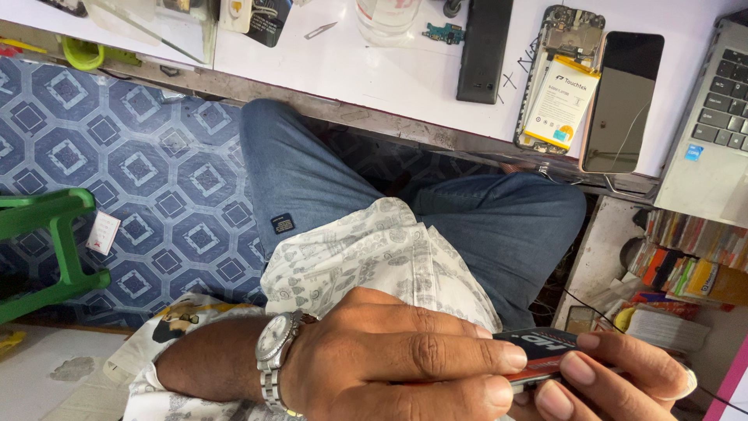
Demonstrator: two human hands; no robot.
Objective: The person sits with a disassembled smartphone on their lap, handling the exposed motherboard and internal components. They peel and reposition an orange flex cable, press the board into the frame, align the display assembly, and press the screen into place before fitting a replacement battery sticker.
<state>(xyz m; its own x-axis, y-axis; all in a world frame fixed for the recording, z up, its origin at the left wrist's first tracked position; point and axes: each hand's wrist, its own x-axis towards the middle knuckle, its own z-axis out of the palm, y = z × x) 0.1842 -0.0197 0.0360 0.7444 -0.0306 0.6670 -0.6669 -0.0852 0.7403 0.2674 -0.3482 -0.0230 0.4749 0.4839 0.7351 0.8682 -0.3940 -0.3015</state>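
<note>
My left hand (397,359), with a silver wristwatch (274,355) on its wrist, grips a flat dark card-like item with red trim (538,351) low in the view, over my lap. My right hand (615,378) pinches the same item from the right side with its fingertips. Most of the item is hidden by my fingers. On the white worktop above lie an opened phone body with a white battery (561,86) and, beside it, a separate dark phone screen (623,101).
A black slab (483,51), a small green circuit part (444,33), a blade (319,31) and a clear jar (386,15) lie on the worktop (389,74). A laptop (713,125) sits right. Shelves of small boxes (693,265) are below it. A green stool (47,249) stands on patterned blue flooring.
</note>
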